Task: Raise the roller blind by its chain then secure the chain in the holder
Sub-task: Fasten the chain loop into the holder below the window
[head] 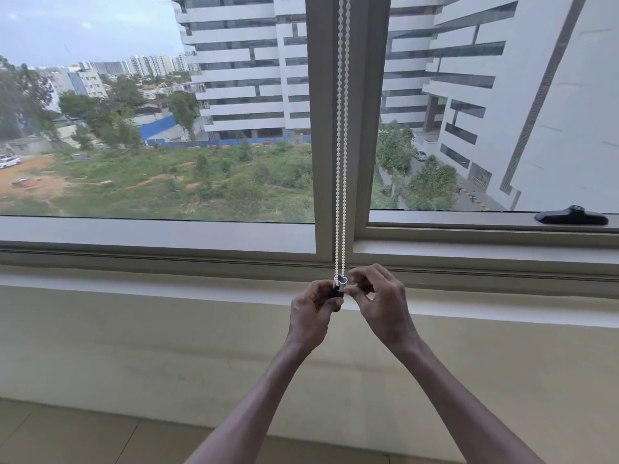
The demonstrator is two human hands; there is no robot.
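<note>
The left hand (313, 308) is gripping the small dark plastic chain holder (338, 293); the right hand (378, 301) is pinching it beneath the white beaded chain (342, 145).

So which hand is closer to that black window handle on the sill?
Right. The right hand is below and to the left of the black window handle, pinching near the chain holder; the left hand, gripping the holder, sits farther left still.

Two hands (313, 309) (378, 296), one chain (342, 145), one holder (339, 289)
</note>
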